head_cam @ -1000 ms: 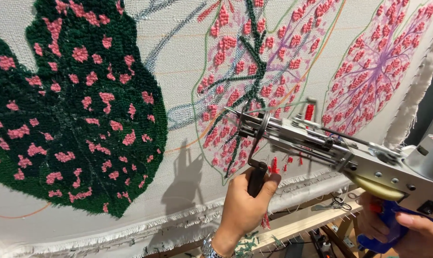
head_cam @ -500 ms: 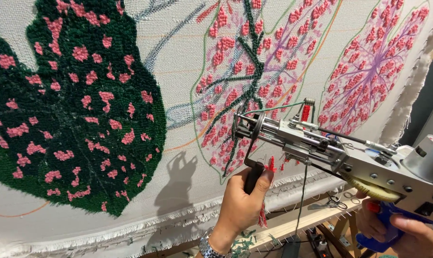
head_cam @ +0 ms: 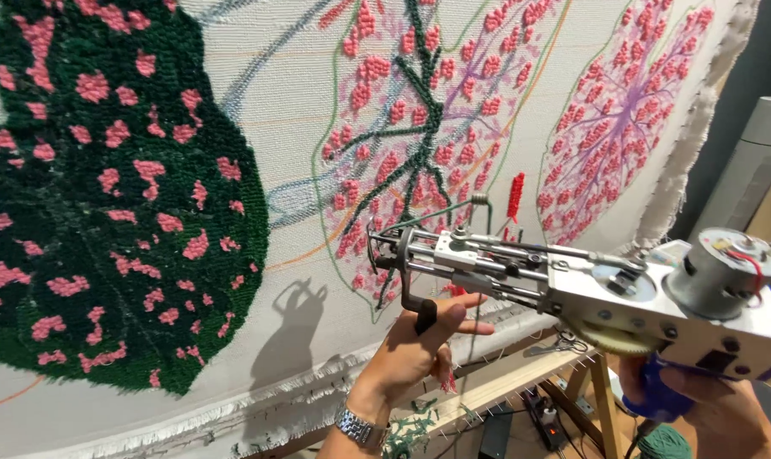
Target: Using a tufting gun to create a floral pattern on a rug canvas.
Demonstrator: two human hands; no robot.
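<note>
Tufting gun [head_cam: 572, 285] faces leaf-patterned cloth [head_cam: 300, 144]

- A rug-tufting workshop or craft studio.
- A large backing cloth [head_cam: 283, 110] is stretched upright over a wooden frame [head_cam: 521, 378], its frayed edge hooked on a row of small spikes along the lower bar.
- Half-filled leaf designs cover the cloth: a dark green leaf with pink spots [head_cam: 105, 195] towards its left edge, and outlined pink ones towards its right edge.
- A motor-driven tufting gun [head_cam: 589, 285] is held at the cloth.
- Cables and a power strip [head_cam: 543, 412] lie on the floor under the frame.
</note>
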